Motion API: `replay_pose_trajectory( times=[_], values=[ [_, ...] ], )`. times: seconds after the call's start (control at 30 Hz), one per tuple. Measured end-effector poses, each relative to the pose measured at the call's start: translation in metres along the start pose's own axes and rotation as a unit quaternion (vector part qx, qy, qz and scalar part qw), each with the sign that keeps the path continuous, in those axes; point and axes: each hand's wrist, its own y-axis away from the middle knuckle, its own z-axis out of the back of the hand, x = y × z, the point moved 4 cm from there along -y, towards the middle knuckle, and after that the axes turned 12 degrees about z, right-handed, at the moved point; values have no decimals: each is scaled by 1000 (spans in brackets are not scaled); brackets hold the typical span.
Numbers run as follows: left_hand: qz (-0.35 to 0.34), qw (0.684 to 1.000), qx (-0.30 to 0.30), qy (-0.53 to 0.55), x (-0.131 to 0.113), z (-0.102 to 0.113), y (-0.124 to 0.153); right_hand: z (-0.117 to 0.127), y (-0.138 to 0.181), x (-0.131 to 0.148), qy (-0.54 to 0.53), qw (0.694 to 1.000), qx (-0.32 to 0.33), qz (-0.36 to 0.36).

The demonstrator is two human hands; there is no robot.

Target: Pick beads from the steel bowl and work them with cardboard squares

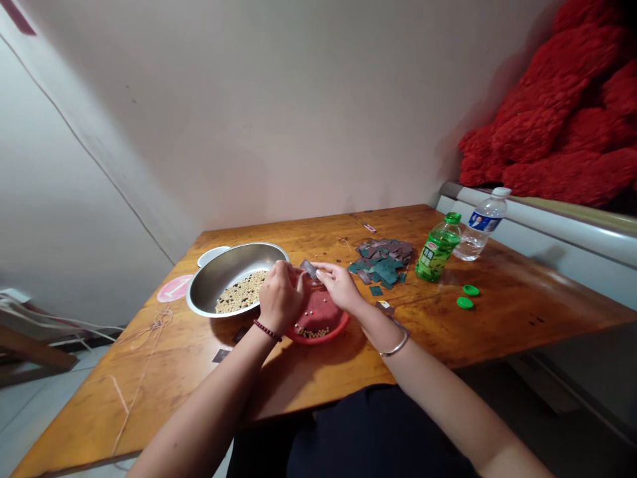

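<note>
Both hands meet above a small red basket [323,326] that has a few beans at its front edge. My left hand [279,297] is closed in a pinch, and what its fingertips hold is too small to name. My right hand [338,282] grips a small grey packet [308,268] between thumb and fingers. A steel bowl [219,275] with beans [242,292] in it sits just left of the hands. A heap of small teal and grey packets [382,262] lies to the right.
A green bottle [437,247] and a clear water bottle [481,224] stand at the right, with two green caps [468,297] near them. A pink disc [174,288], a white lid [212,254] and loose string [149,328] lie left. Red plush [557,113] fills the right corner.
</note>
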Motion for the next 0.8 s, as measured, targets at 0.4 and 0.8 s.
replay_pose_trajectory(
  times=[0.4,0.8],
  values=[
    [-28,1000,6,8,-3,-3,2,-1,2,0,53,998,40,20],
    [-9,1000,-20,9,1,-3,1,-3,5,-4,83,994,67,27]
  ],
)
